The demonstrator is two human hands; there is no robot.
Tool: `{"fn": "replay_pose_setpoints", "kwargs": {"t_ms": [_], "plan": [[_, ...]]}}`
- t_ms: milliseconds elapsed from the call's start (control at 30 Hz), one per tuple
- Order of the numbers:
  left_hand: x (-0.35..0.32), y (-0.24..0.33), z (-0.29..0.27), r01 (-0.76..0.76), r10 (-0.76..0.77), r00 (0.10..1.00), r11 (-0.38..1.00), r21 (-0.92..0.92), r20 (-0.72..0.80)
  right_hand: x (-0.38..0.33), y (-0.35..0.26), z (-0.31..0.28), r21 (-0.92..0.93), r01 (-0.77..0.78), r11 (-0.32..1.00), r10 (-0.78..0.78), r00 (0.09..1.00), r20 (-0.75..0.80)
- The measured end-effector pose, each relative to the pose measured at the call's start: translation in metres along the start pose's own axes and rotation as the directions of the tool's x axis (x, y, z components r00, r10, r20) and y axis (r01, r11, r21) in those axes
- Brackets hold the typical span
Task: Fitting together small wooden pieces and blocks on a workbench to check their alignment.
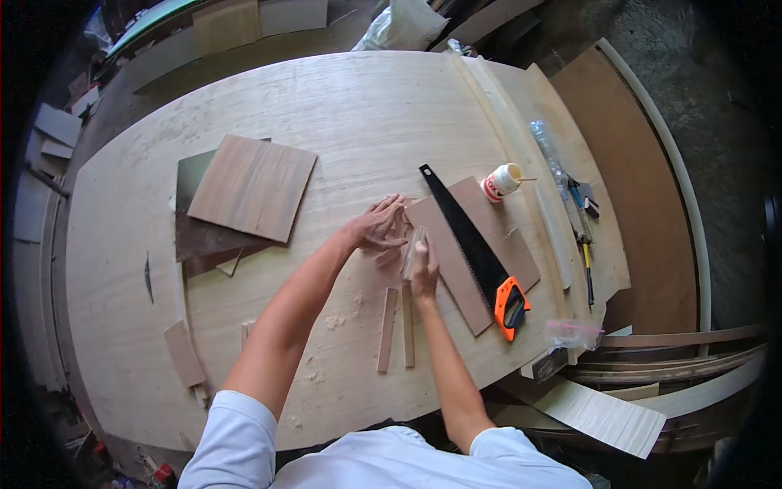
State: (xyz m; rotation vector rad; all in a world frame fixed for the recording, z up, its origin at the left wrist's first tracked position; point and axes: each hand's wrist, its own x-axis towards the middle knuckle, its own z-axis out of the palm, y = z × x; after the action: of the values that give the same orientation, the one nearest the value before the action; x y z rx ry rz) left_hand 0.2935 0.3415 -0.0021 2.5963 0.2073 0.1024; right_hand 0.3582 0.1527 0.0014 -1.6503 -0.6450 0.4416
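Note:
My left hand (381, 225) lies with fingers stretched out over small reddish-brown wood pieces on the table, its thumb pointing toward my right hand. Closed around a small flat wooden block (414, 248), my right hand (423, 267) is just beside it. Part of what lies under the left fingers is hidden. A short wood offcut (387, 257) sits between the hands. Toward me are two narrow wood strips (387, 330), nearly parallel. To the right, a handsaw (468, 232) with a black blade and orange handle rests across a brown wood panel (440, 281).
An open white glue bottle (501, 181) with a thin stick stands by the panel. Square boards (252, 187) are stacked at left. Tools, including a yellow-and-black one (587, 265), line the right side. Wood shavings (334, 322) dot the pale tabletop (342, 106).

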Motion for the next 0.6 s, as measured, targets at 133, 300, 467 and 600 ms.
{"fn": "replay_pose_setpoints", "kwargs": {"t_ms": [133,300,467,600], "plan": [[0.005,-0.023,0.007,-0.071,0.08,0.993,0.991,-0.114,0.082,-0.004,0.0,0.015,0.235,-0.105,0.966,0.127,0.989,-0.081],[-0.004,-0.022,0.008,-0.184,0.184,0.983,0.981,-0.065,-0.004,-0.003,-0.009,0.033,0.2,-0.088,0.976,0.12,0.98,-0.156],[-0.009,-0.027,0.007,-0.253,0.254,0.967,0.963,0.096,0.004,-0.005,-0.004,0.041,0.238,-0.06,0.969,0.099,0.983,-0.155],[-0.034,-0.034,0.004,-0.243,0.246,0.969,0.953,0.182,0.005,-0.009,-0.001,0.045,0.283,-0.111,0.953,0.149,0.982,-0.118]]}}
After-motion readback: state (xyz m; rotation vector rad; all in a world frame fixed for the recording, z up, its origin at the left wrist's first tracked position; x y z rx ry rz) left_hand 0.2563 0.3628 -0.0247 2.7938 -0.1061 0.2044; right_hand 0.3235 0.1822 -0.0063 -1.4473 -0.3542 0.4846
